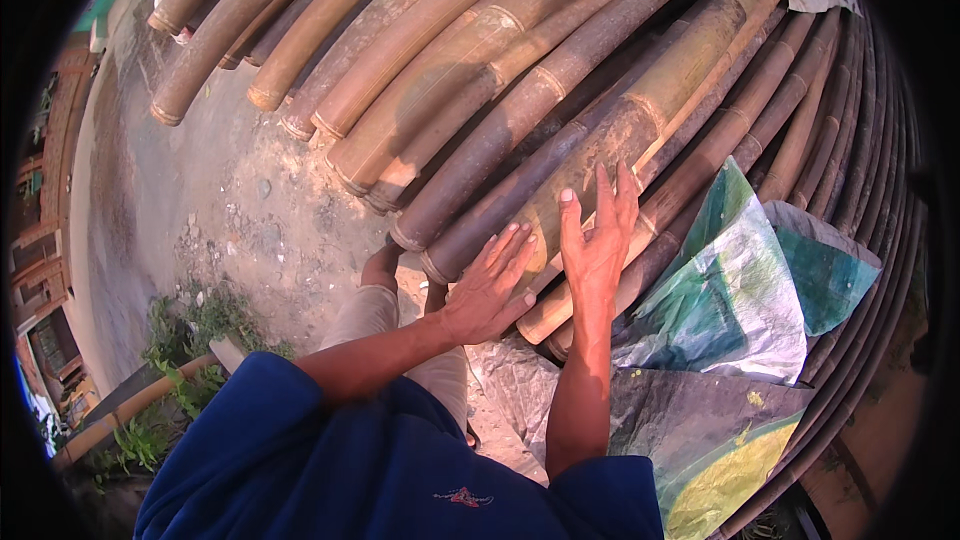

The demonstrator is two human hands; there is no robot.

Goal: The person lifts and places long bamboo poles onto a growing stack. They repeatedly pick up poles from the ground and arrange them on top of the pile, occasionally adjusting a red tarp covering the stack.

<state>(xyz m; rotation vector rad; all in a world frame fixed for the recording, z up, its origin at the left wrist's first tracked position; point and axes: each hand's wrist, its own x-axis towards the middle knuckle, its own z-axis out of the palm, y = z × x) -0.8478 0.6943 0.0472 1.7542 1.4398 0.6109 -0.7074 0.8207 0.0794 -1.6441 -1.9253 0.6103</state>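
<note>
Both my hands are on or just over the near end of a thick, yellow-brown bamboo pole (595, 150) at the front of a stack. My left hand (490, 285) lies flat by the pole's left side, fingers stretched out, nothing in it. On the pole's right side, my right hand (602, 240) is open with its thumb and fingers apart. Whether the palms press on the bamboo cannot be made out. A darker bamboo pole (540, 180) runs along the left of it. Beneath my right wrist, a thinner pole's cut end (540, 322) shows.
Several more bamboo poles (400, 70) spread to the left and back, their cut ends over a concrete ground (230, 180). A crumpled green-and-white sheet (740, 290) and a grey sheet (690, 420) drape over poles at right. Weeds (190, 340) grow at lower left.
</note>
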